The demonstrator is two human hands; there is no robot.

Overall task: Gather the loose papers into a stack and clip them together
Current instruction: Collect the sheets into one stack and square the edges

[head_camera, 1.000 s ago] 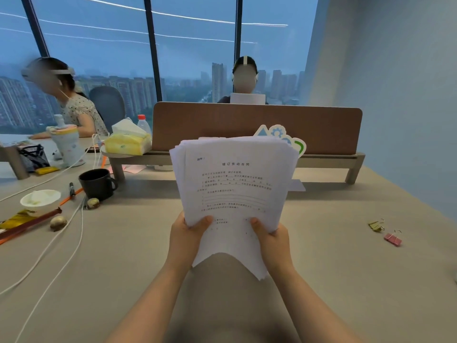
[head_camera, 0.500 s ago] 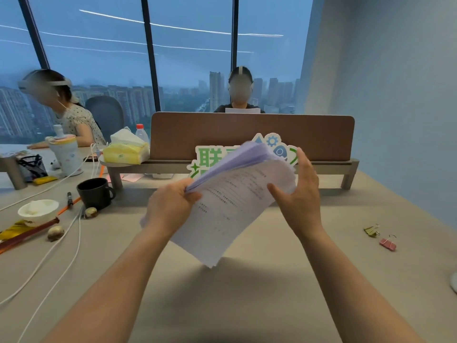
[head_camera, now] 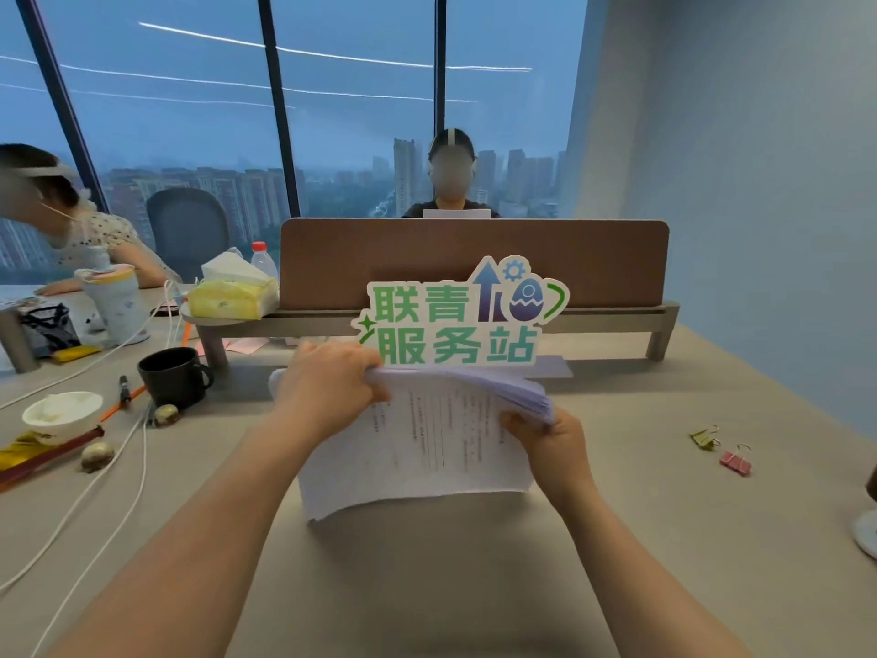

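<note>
Tall windows with dark frames show a hazy blue skyline of tower blocks, with ceiling lights reflected in the glass. A pale blue wall runs along the right. A brown divider panel crosses the beige bench, and a grey office chair stands at left.

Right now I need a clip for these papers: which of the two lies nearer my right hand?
The olive-green clip; the pink clip lies farther right.
</note>
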